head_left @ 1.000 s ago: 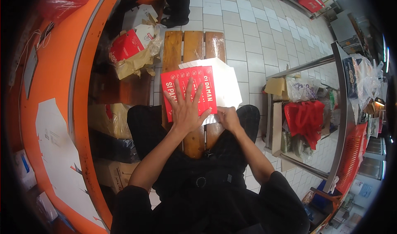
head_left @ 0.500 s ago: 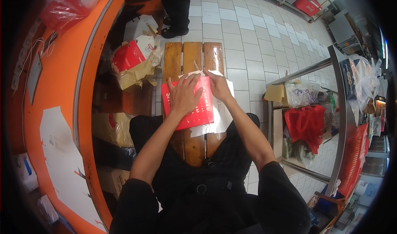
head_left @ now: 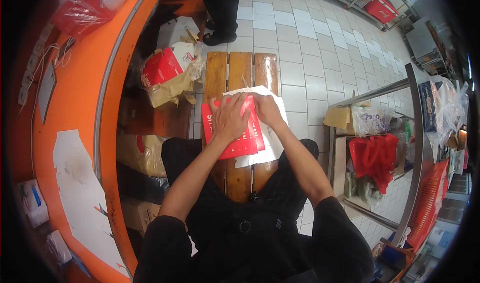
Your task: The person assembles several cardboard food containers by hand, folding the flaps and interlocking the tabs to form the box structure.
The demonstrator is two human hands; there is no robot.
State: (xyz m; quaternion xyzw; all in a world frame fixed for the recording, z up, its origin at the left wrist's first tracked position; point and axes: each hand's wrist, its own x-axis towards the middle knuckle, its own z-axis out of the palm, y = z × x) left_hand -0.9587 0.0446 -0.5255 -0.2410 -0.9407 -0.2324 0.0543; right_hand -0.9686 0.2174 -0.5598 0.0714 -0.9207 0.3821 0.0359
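Observation:
Flat red printed cardboard pieces (head_left: 245,147) lie overlapped in a slightly fanned stack on a wooden slatted bench (head_left: 216,75) between my knees. Beneath them, white cardboard (head_left: 272,140) sticks out on the right and at the far side. My left hand (head_left: 231,119) rests on top of the red pieces with its fingers spread, pressing flat. At their far right corner my right hand (head_left: 268,110) is closed, fingers curled round the edge of the red cardboard. Its fingertips are partly hidden.
An orange counter (head_left: 80,113) on my left carries a white cardboard sheet (head_left: 82,193). A torn bag of red and white cardboard (head_left: 162,69) lies beyond it. On my right stands a metal-framed rack (head_left: 370,94) with a red bag (head_left: 374,155). Another person's dark-clothed legs (head_left: 220,8) are ahead.
My right hand's fingers have curled in at the far corner, where the index finger was stretched out before. The red pieces overlap differently on the right. The whole view has shifted slightly.

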